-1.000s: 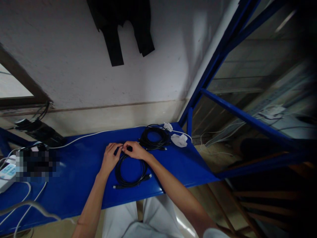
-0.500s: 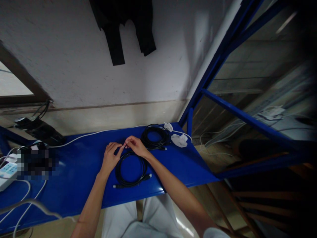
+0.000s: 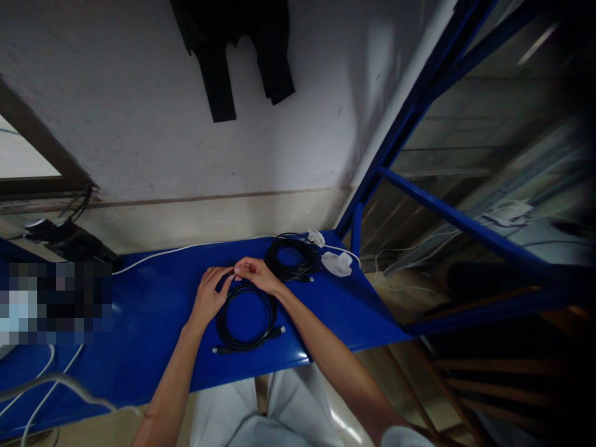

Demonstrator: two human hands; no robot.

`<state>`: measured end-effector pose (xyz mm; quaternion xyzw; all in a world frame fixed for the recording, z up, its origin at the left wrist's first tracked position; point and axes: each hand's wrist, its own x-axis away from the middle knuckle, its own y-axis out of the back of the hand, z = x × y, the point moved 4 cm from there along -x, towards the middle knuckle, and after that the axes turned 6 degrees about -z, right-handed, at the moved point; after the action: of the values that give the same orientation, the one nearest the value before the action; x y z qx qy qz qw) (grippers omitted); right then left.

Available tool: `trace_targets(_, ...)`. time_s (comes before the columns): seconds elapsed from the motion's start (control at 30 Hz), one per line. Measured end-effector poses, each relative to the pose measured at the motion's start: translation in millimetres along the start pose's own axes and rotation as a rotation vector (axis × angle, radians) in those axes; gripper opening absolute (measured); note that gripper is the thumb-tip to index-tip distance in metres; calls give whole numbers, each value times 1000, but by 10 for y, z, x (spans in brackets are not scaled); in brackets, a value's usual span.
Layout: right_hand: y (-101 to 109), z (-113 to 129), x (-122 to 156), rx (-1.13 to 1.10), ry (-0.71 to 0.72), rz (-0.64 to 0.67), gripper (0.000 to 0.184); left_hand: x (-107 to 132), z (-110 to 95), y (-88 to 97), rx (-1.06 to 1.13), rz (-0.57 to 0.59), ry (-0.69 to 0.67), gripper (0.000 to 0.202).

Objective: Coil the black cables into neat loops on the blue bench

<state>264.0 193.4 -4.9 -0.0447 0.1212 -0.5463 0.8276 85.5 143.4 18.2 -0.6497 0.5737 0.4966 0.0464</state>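
A coiled black cable lies on the blue table in front of me. One metal-tipped plug points right, and another plug points left at the coil's near side. At the far side of this coil, my left hand and my right hand meet, fingertips pinched close together. Something small and dark shows between the fingertips, too small to name. Just beyond my right hand sits a second coil of black cable, also flat on the table.
Crumpled white pieces lie at the table's right end. A white cord runs along the back by the wall. On the left stand a black object and white cables. A blue metal frame rises on the right.
My fingertips have shifted slightly and stay pinched together above the coil's far side. The right hand's fingers are curled a little differently. Both coils lie where they were.
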Motion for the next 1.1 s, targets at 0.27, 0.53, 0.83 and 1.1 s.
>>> trace_targets(0.27,30,-52,-10,25,-3,4,46,-28,-32,48,6,-50,11,15)
trace_targets(0.53,68,-4,-16,161,13,-1,46,-35,-42,46,9,-57,50,10)
trace_targets(0.83,90,-22,-20,129,34,29,47,-31,-74,35,4,-29,43,7)
trace_targets(1.1,46,-36,-15,82,43,55,45,-42,-89,33,12,-10,38,10)
